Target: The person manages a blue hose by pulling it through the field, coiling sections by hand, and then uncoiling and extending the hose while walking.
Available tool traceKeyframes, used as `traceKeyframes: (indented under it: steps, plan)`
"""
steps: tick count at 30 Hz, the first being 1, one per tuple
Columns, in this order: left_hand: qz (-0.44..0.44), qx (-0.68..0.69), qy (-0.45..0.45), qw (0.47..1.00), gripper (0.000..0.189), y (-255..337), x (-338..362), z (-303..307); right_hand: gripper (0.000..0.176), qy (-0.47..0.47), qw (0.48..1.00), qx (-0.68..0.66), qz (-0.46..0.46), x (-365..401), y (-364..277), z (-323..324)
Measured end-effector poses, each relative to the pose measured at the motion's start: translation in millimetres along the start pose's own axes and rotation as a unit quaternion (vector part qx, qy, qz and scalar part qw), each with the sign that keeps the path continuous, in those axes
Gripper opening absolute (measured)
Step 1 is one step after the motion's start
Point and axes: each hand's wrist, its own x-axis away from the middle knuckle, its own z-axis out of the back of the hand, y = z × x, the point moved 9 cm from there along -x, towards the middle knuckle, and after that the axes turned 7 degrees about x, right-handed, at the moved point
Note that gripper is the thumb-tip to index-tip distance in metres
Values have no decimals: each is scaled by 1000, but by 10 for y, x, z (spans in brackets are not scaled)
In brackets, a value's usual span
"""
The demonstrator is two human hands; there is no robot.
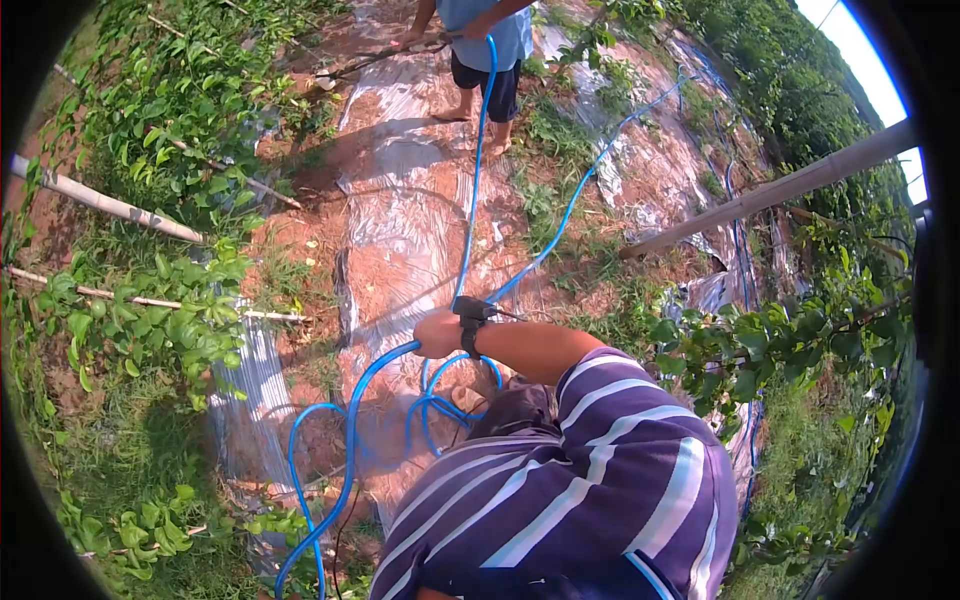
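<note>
My right hand (437, 334) is closed around a blue hose (352, 440) in the middle of the view. From the hand, the hose bends down and left to the bottom edge. A black wristband with a small black box (474, 308) sits on my right wrist. Below the hand, loops of blue hose (428, 400) hang or lie near my dark trousers. My left hand is out of sight; only a sliver of skin shows at the bottom edge, under my striped shirt.
Ahead, another person (488, 50) in a blue shirt holds a stick-like tool; one hose line (474, 180) runs up to them. A second line trails right. Plastic-covered soil (400, 220) lies between leafy vines. Bamboo poles (780, 188) slant in from both sides.
</note>
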Motion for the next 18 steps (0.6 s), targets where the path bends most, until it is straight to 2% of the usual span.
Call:
traceKeyframes:
  steps: [1,2,3,4,5,6,7,9,10,11,12,13,14,15,16,17,18]
  plan:
    - [-61,45,-1,997,76,526,13,-8,27,31,997,-5,64,-52,-408,102]
    - [-265,267,126,918,64,1094,94,410,25,31,995,20,94,-29,-860,332]
    - [-217,438,157,858,51,1513,102,404,21,64,984,22,162,-144,-1298,334]
    - [-282,460,123,833,61,2133,295,806,18,71,979,14,192,52,-1752,672]
    - [-347,478,92,801,70,2647,471,1166,15,-15,982,42,183,0,-2111,636]
    - [-351,480,95,798,70,2988,571,1367,11,92,943,20,319,143,-2556,746]
    - [-381,522,142,749,46,3264,712,1602,11,96,943,23,316,291,-2708,818]
    - [-417,559,184,693,22,3291,655,1598,11,242,879,-15,411,918,-3183,1363]
    - [-435,555,129,697,23,3097,373,1320,13,311,834,-36,453,1161,-3300,1503]
    - [-412,548,149,712,18,2962,297,1421,13,315,835,-36,449,1096,-3286,1412]
    - [-389,541,168,727,14,2826,224,1524,13,383,790,-134,460,1043,-3135,1422]
    - [-318,526,259,745,9,2501,328,1969,14,442,731,-230,465,1037,-2933,1424]
    - [-276,494,326,757,8,2117,262,2130,15,235,888,-61,392,639,-2785,1189]
    - [-99,398,210,888,22,1334,-381,1698,16,133,943,-44,301,493,-2259,1128]
    - [-51,201,247,947,48,1130,-100,2060,15,133,959,-35,247,266,-1709,904]
    - [-107,73,450,884,37,659,-195,1962,15,115,975,11,189,200,-1082,680]
    - [-4,119,427,896,36,-30,-555,1691,15,92,985,62,132,148,-451,455]
